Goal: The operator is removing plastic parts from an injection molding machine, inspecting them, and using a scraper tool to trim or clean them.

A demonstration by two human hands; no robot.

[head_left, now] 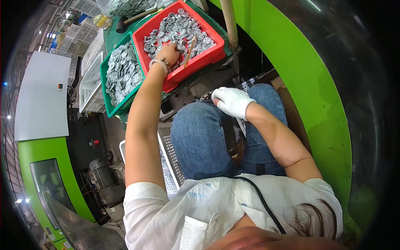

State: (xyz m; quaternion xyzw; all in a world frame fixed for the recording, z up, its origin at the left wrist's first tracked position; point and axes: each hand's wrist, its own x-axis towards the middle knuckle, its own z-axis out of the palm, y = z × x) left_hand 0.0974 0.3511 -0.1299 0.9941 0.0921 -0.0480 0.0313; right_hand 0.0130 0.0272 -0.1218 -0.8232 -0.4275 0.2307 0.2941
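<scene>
My bare left hand [168,53], with a bracelet at the wrist, reaches into a red bin [177,80]. Its bent fingers close on one of the small grey wheel-shaped parts [181,47] heaped there; the fingertips are partly covered. A thin brown stick [190,51] leans in the bin just right of this hand. Over my knees, my right hand [234,102] wears a white glove. Its fingers are curled, and what they hold is too hidden to name.
A green bin [109,104] of flat grey parts adjoins the red one on the left. Behind lies a dark-headed hammer [121,25]. A white crate [167,156] stands low by my left leg. A green machine panel [321,96] curves close along my right.
</scene>
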